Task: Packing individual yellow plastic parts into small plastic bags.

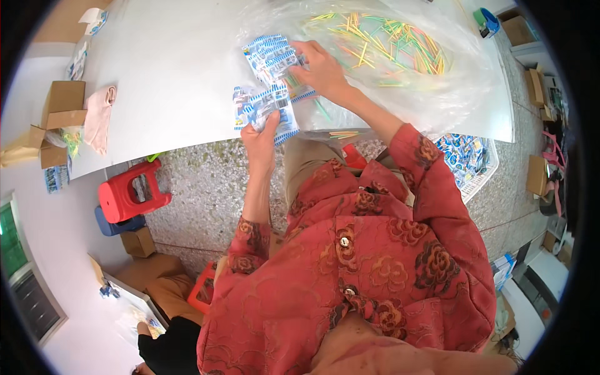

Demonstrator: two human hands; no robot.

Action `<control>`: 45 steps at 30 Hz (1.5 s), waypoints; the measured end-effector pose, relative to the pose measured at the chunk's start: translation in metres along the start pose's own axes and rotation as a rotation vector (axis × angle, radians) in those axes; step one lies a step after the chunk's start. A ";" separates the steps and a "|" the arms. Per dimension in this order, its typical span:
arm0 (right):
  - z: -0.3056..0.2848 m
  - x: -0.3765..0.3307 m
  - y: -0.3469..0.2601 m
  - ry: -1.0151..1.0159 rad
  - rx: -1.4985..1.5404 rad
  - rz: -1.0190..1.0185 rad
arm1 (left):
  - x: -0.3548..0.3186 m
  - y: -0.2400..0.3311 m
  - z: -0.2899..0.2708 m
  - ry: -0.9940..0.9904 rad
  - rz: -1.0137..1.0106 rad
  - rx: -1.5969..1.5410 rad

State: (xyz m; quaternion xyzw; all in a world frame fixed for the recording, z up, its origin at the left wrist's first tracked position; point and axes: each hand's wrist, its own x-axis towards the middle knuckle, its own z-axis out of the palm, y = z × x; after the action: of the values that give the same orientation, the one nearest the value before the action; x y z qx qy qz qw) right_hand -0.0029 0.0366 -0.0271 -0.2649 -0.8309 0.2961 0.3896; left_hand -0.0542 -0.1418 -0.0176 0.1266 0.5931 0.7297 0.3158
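My left hand is closed on a few blue-and-white printed packets at the table's near edge, thumb on top. Just beyond, my right hand has its fingers curled at the right edge of an overlapping bunch of similar packets. The two bunches touch or overlap between my hands. To the right of them, thin yellow, green and pink sticks lie spread on clear plastic sheeting. A few loose sticks show close to my lap.
The white table carries a folded pink cloth and cardboard boxes at its left. A white basket of blue packets stands below its right edge. Red and blue stools are on the floor at left; another person sits lower left.
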 end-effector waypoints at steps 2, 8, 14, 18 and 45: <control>-0.020 0.002 -0.014 -0.089 0.154 0.027 | 0.005 -0.002 0.007 -0.033 -0.012 -0.068; -0.075 0.002 -0.027 -0.539 0.336 0.105 | 0.007 -0.001 0.038 -0.164 -0.034 -0.008; -0.108 -0.005 -0.014 -0.570 0.210 0.115 | 0.000 0.015 0.060 -0.324 -0.064 0.166; -0.125 -0.007 -0.022 -0.569 0.176 0.087 | 0.001 0.015 0.067 -0.411 0.014 0.290; -0.154 -0.025 -0.038 -0.179 -0.144 -0.230 | -0.005 0.016 0.088 -0.401 -0.005 0.169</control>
State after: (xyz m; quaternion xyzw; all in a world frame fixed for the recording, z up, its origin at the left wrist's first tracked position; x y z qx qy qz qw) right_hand 0.1269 0.0376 0.0674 -0.1682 -0.9062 0.2115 0.3254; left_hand -0.0064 -0.0773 0.0212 0.2937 0.5777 0.6371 0.4174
